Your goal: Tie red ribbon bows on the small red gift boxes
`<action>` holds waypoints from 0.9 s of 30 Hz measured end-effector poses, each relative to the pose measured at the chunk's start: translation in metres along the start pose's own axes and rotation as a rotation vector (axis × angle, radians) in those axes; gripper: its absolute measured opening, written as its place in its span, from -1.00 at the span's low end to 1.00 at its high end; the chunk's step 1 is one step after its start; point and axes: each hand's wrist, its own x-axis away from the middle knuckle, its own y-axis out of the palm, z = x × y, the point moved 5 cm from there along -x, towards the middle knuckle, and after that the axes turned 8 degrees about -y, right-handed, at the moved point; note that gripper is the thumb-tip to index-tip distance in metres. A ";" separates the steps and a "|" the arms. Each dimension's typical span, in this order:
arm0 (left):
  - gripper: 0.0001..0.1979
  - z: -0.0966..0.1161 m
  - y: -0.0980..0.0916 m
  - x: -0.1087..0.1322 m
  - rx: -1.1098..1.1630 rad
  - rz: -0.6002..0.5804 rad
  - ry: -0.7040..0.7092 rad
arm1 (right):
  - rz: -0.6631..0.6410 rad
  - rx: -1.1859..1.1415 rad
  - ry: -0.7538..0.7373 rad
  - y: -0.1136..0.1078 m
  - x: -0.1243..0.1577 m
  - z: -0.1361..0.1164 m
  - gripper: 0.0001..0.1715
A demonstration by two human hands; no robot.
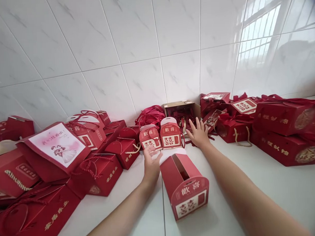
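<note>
A red gift box (185, 186) with a rounded end panel and white label sits on the pale tabletop, its top flaps parted by a dark slot. My left hand (151, 163) is just left of its far end, thumb and fingers apart, holding nothing. The fingertips overlap the lower front of a small red box (149, 135); whether they touch it I cannot tell. Beside that stands another small red box (170, 131) with a white top. My right hand (199, 132) is spread open in front of a cardboard carton (181, 103) holding red cords or ribbons.
Many red gift boxes (99, 172) with rope handles crowd the left side, one bearing a pink picture card (59, 143). More ribboned boxes (282, 117) are stacked at right. A bundle of red ribbon (150, 115) lies against the tiled wall (138, 35).
</note>
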 end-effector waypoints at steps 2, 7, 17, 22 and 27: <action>-0.44 -0.002 -0.007 -0.016 -0.142 0.229 0.083 | 0.160 -0.056 -0.073 -0.011 0.008 -0.004 -0.34; -0.33 -0.013 -0.019 -0.047 -0.271 0.548 -0.025 | 0.364 -0.293 -0.072 -0.021 0.027 -0.016 -0.35; 0.12 -0.004 -0.003 -0.061 -0.410 0.592 -0.017 | 0.212 -0.611 -0.106 0.003 0.035 -0.071 -0.07; -0.09 -0.012 -0.019 -0.082 -0.339 0.513 0.016 | 0.164 -0.706 -0.048 0.000 0.045 -0.070 -0.07; -0.15 -0.018 -0.032 -0.096 -0.297 0.464 0.037 | 0.174 -0.870 0.069 -0.014 0.053 -0.063 -0.30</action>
